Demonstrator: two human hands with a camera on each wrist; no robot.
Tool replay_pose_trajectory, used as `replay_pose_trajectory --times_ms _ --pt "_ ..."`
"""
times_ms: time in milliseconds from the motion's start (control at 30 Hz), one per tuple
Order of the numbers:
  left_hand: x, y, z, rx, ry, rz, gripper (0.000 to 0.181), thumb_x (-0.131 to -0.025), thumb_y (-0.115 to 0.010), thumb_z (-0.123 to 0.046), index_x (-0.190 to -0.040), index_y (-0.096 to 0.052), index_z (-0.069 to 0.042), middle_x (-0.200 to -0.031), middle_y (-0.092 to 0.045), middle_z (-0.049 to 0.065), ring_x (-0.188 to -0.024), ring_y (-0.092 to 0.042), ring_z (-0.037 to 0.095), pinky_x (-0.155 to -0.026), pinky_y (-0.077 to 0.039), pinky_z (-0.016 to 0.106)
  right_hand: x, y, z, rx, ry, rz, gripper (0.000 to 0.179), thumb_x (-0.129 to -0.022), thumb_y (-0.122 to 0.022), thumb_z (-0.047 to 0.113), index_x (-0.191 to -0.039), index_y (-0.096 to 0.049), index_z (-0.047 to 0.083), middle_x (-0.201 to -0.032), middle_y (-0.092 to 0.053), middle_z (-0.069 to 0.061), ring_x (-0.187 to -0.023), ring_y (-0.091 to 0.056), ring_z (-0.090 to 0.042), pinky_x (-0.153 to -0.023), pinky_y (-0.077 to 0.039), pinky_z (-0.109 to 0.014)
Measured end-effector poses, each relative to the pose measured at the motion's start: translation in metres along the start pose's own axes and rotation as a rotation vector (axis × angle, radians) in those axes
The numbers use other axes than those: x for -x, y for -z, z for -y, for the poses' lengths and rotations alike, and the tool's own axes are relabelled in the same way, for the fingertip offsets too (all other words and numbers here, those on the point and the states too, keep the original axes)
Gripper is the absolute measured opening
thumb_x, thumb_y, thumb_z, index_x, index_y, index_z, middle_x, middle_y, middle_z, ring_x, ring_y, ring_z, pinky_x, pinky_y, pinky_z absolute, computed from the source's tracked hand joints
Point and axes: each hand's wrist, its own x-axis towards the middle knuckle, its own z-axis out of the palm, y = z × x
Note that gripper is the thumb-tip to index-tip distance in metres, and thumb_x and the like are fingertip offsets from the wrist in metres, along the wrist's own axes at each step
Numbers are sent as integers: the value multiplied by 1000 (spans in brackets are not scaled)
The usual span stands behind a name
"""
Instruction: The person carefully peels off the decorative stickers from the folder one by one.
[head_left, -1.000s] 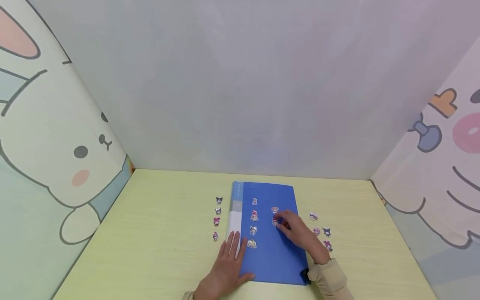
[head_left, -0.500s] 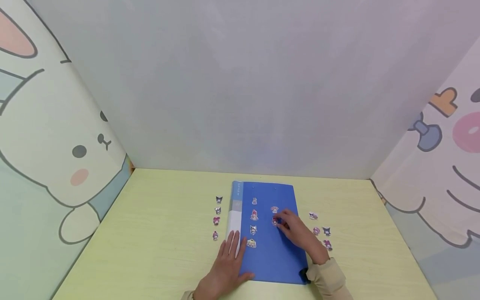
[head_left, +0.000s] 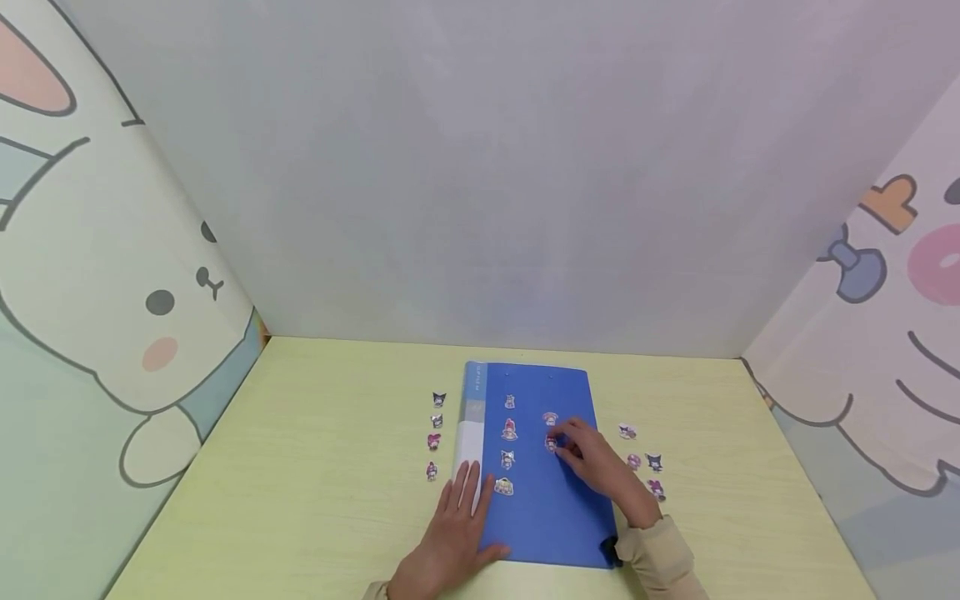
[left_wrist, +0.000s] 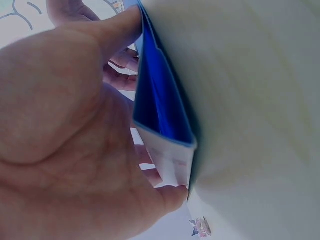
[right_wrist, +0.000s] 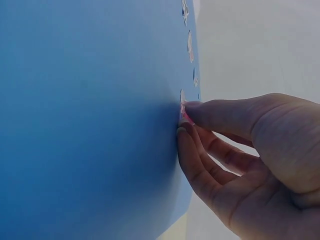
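A blue folder (head_left: 540, 517) with a white and pale-blue spine lies on the table. My left hand (head_left: 448, 537) rests flat over its lower left part, fingers straight across the spine. In the left wrist view, the folder's open lower edge (left_wrist: 159, 95) shows beside the palm. On the right half of the cover, my right hand (head_left: 600, 465) pinches a small cartoon sticker (head_left: 551, 445) between thumb and fingertips, close against the blue surface. Another sticker (head_left: 550, 418) is just above it. Several stickers run down the left half in a column, among them a yellowish one (head_left: 504, 487).
Left of the folder, several loose stickers (head_left: 434, 442) form a column on the pale yellow table (head_left: 315, 467). More stickers (head_left: 654, 462) lie to the right, near my right forearm. A black clip (head_left: 611, 551) sits at the folder's lower right corner. Cartoon-printed panels enclose the sides.
Almost nothing differs. My right fingers stay on the same sticker and my left hand stays on the folder.
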Motion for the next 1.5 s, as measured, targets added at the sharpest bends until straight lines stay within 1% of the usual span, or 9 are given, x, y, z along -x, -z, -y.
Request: replay_pose_trajectory --times_ms 233,433,600,867,1033,1167,1333,1400,1500 --pt "-1 -1 0 11 4 3 96 -90 -60 -70 -153 -41 -1 -158 -37 25 -144 -38 42 -111 -42 51 0 2 0 12 27 13 29 -90 -73 -7 -118 -69 -2 -106 -60 -11 -82 -57 -16 -71 -55 -29" --pt "-1 -2 1 11 -1 -13 96 -90 -61 -70 -152 -42 0 -157 -38 25 -143 -40 42 -110 -43 52 -1 3 2 53 64 26 26 -90 -71 -9 -114 -69 0 -107 -60 -11 -88 -60 -22 -76 -58 -35" --pt "-1 -3 1 1 -6 -19 96 -90 -58 -72 -152 -42 -1 -157 -38 25 -144 -39 42 -110 -43 51 -1 2 1 48 85 32 25 -90 -71 -10 -113 -69 0 -107 -61 -13 -90 -61 -24 -77 -58 -38" --pt "0 1 0 28 0 2 94 -93 -56 -70 -153 -40 0 -158 -37 25 -145 -37 42 -112 -41 51 0 3 -4 -6 51 59 25 -93 -69 -8 -115 -68 3 -110 -60 -10 -88 -60 -21 -77 -57 -35" --pt "-1 1 0 0 -1 -12 94 -93 -54 -72 -153 -40 0 -157 -37 25 -144 -38 42 -111 -42 51 0 5 -5 -18 24 68 24 -94 -69 -6 -115 -68 5 -109 -60 -8 -86 -58 -17 -75 -55 -32" --pt "-1 8 -1 19 1 12 94 -94 -53 -71 -153 -38 0 -157 -37 25 -144 -38 41 -111 -42 52 -1 6 -5 -27 23 71 22 -94 -69 -5 -114 -67 5 -108 -62 -6 -84 -56 -14 -73 -53 -29" --pt "-2 21 -4 21 17 78 94 -93 -57 -70 -153 -40 0 -158 -37 25 -145 -38 40 -112 -41 51 -2 6 -6 -66 39 65 18 -94 -70 -3 -110 -65 4 -100 -63 -5 -79 -54 -9 -67 -50 -26" --pt "-3 23 -5 28 29 110 95 -92 -57 -70 -154 -39 0 -159 -35 24 -146 -37 40 -114 -39 51 -3 6 -7 -70 39 69 19 -94 -70 -3 -111 -65 3 -99 -63 -5 -78 -54 -9 -67 -50 -26" --pt "-3 25 -5 40 38 137 95 -93 -57 -69 -155 -38 0 -160 -33 25 -147 -35 40 -115 -37 51 -6 5 -8 -68 38 80 21 -94 -70 -4 -114 -65 2 -100 -64 -6 -79 -54 -10 -68 -50 -26"
